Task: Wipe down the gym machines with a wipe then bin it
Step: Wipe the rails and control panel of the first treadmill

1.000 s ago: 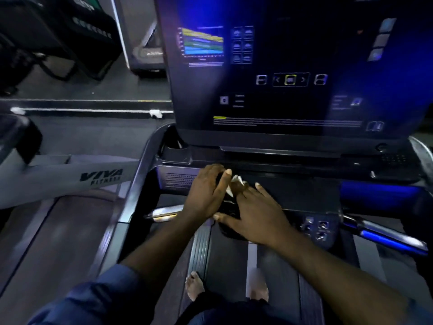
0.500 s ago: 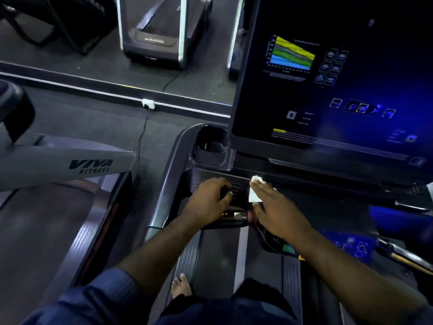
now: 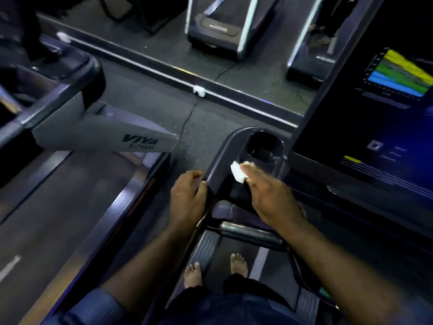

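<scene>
While the left hand (image 3: 187, 200) grips one rail (image 3: 219, 158), the flat right hand (image 3: 271, 200) presses one wipe (image 3: 237, 174) by one cupholder (image 3: 262, 146).

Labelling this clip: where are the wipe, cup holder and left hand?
wipe (image 3: 237, 172), head view, its white corner.
cup holder (image 3: 264, 147), head view, its dark inner wall.
left hand (image 3: 187, 199), head view, its back; fingers curl round the console rail (image 3: 219, 164).

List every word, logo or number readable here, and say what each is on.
"VIVA": on the grey arm of the neighbouring treadmill.
Smaller line under "VIVA": too blurred to read.
Text on the console screen: too small and blurred to read.
Logo on the far treadmill: blurred, unreadable.
</scene>
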The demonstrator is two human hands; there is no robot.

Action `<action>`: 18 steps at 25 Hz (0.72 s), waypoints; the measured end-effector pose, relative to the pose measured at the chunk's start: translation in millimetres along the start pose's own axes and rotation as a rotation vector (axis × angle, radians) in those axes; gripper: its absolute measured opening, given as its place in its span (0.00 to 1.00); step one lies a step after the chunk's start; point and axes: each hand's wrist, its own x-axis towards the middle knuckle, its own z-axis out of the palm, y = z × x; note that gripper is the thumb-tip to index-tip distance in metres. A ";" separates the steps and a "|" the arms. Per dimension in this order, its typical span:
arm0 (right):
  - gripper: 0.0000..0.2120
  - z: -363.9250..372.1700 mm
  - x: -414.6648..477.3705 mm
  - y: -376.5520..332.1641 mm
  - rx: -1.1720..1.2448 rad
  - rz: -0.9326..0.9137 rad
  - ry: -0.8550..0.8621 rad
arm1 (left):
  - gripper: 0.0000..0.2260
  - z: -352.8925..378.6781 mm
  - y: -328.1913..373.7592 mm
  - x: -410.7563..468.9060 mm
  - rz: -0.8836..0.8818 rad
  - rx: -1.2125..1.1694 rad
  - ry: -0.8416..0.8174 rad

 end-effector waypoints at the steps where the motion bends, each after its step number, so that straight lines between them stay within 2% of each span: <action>1: 0.21 19.4 12.0 -0.7 -0.047 -0.092 -0.002 | 0.08 -7.9 -7.5 -6.5 -0.093 -0.005 0.029; 5: 0.26 83.6 36.0 -3.1 -0.086 -0.400 -0.210 | 0.05 -24.9 -26.0 -35.0 -0.306 0.064 -0.004; 7: 0.25 84.9 33.7 -11.8 -0.124 -0.429 -0.312 | 0.08 -24.6 -28.0 -43.5 -0.358 0.053 -0.028; 10: 0.30 65.1 6.9 -18.7 -0.097 -0.582 -0.454 | 0.10 -24.2 -36.2 -44.4 -0.429 -0.065 0.029; 12: 0.28 51.4 -2.6 -5.2 -0.101 -0.744 -0.457 | 0.10 -25.7 -39.8 -45.4 -0.531 -0.232 0.116; 13: 0.25 49.3 3.4 0.8 -0.101 -0.765 -0.399 | 0.11 -26.5 -40.7 -46.6 -0.577 -0.311 0.152; 15: 0.16 51.8 32.6 2.8 -0.085 -0.589 -0.293 | 0.12 -26.9 -38.6 -48.0 -0.599 -0.391 0.207; 17: 0.07 64.3 67.6 -19.0 -0.171 -0.453 -0.350 | 0.11 -25.0 -34.1 -51.6 -0.563 -0.415 0.255; 18: 0.08 72.6 76.0 -38.3 -0.221 -0.522 -0.420 | 0.10 -24.5 -32.4 -52.7 -0.552 -0.407 0.273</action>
